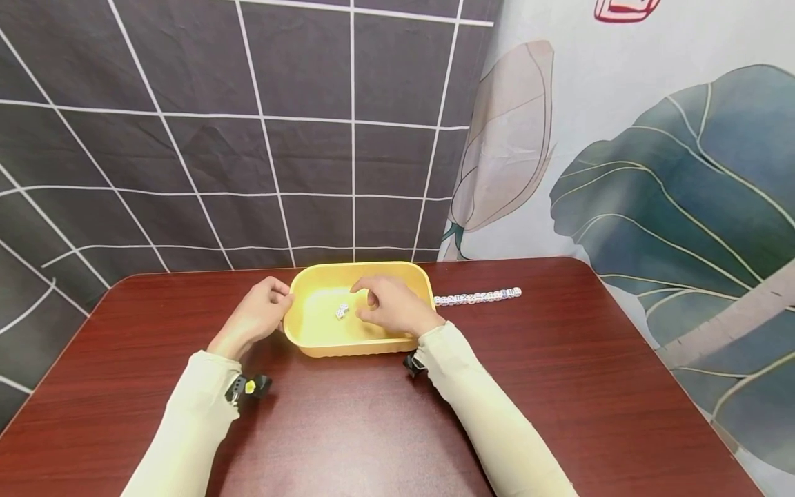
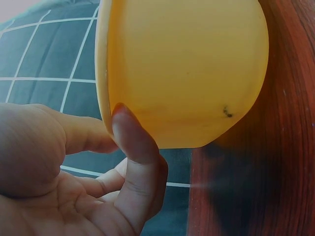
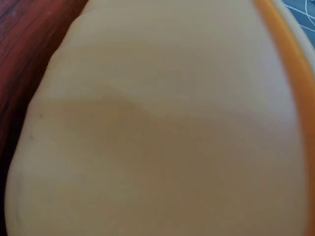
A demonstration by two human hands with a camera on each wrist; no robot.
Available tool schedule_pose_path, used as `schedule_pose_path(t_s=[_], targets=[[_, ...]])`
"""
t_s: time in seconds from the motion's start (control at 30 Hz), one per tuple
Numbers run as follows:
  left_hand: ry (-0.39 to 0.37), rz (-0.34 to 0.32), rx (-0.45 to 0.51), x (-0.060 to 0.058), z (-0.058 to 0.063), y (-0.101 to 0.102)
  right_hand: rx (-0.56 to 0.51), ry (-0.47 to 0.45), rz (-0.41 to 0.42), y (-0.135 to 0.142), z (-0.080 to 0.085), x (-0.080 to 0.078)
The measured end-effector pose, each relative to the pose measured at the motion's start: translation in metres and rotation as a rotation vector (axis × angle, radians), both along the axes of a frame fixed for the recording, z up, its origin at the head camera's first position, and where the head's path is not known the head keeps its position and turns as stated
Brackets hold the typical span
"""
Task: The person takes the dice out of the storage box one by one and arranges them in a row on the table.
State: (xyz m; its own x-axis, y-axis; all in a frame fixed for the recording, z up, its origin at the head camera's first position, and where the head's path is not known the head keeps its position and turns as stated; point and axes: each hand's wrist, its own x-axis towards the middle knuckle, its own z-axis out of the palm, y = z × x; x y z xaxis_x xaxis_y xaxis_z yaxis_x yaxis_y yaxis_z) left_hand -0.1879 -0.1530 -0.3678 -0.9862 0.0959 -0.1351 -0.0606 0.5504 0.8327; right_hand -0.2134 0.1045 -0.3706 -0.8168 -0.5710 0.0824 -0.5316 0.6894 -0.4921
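A yellow plastic basin [image 1: 360,351] stands near the far side of the table, and a few white dice [image 1: 342,310] lie together on its floor. At the basin's left end, my left hand [image 1: 259,309] pinches the rim between thumb and finger; the left wrist view shows the finger [image 2: 132,132] against the wall. My right hand [image 1: 397,304] reaches over the right side into the basin, thumb and index finger apart, just right of the dice. In the right wrist view the basin's outer wall [image 3: 162,137] fills the picture and hides the hand.
A straight row of dice [image 1: 478,297] runs rightward from the basin's right end along the dark red wooden table [image 1: 323,428]. Behind the table hang a dark gridded cloth [image 1: 298,159] and a white cloth with leaf prints [image 1: 671,179].
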Motion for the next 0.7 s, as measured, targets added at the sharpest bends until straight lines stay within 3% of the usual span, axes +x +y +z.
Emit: schedule_pose_path(t_s=[0.33, 0.7], targets=[[-0.008, -0.001, -0.002, -0.001, 0.0, 0.001, 0.106, -0.09, 0.069, -0.002, -0.013, -0.005], [-0.007, -0.003, -0.003, 0.0, 0.001, 0.001, 0.179, -0.068, 0.119, -0.002, -0.016, -0.003]])
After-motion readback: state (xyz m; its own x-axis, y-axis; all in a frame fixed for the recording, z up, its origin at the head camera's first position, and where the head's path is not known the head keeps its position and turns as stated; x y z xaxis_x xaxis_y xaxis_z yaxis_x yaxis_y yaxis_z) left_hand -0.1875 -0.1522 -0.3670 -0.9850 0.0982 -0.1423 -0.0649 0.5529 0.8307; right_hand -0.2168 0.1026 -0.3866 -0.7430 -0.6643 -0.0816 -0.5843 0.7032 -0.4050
